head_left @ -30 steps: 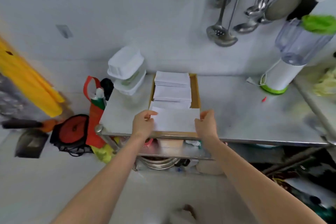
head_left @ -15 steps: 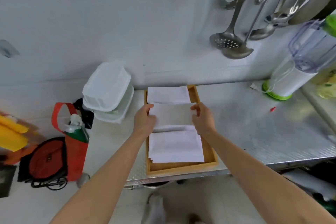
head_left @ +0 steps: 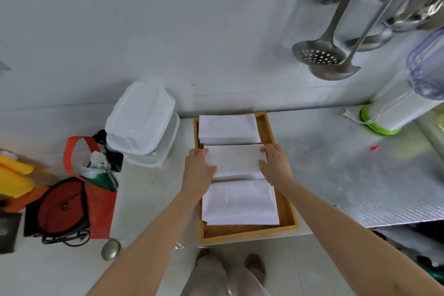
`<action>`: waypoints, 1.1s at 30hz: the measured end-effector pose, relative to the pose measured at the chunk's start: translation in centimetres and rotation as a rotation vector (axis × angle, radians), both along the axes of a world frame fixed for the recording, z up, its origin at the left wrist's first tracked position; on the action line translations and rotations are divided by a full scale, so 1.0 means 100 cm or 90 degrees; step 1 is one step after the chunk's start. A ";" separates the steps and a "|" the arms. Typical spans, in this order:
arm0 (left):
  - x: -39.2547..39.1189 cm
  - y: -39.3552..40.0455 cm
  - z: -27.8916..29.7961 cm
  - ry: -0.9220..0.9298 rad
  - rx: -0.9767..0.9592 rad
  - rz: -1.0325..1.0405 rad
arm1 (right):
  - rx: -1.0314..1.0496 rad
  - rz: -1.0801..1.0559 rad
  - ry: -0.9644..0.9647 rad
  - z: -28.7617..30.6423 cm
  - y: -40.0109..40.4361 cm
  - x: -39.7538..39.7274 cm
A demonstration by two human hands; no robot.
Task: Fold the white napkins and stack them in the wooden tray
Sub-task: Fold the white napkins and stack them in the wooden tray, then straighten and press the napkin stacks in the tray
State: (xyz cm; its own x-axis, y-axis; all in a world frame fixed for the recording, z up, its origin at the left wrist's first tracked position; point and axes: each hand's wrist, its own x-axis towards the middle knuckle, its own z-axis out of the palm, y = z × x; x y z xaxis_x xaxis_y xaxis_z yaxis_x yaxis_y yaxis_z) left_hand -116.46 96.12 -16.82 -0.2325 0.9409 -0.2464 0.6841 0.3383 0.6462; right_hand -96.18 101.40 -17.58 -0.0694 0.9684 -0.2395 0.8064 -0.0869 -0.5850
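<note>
The left hand (head_left: 199,170) and right hand (head_left: 275,163) held the middle napkin pile (head_left: 234,161) by its ends in the wooden tray (head_left: 287,211), fingers apparently curled round its edges, so uneven pressure could have skewed the folded stack.

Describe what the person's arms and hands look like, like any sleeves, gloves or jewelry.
Both forearms are bare to the frame edge with no sleeves showing. The left hand and right hand wear no gloves, and no rings, watch or bracelets are visible.
</note>
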 end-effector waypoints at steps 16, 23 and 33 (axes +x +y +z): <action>0.035 -0.047 0.015 0.045 0.126 0.049 | -0.083 -0.124 0.161 -0.002 -0.024 0.035; 0.039 -0.085 0.003 -0.084 -0.104 0.209 | -0.300 -0.084 0.096 0.002 -0.045 0.050; 0.055 -0.074 0.009 -0.060 -0.204 0.164 | -0.360 -0.111 0.104 0.010 -0.061 0.025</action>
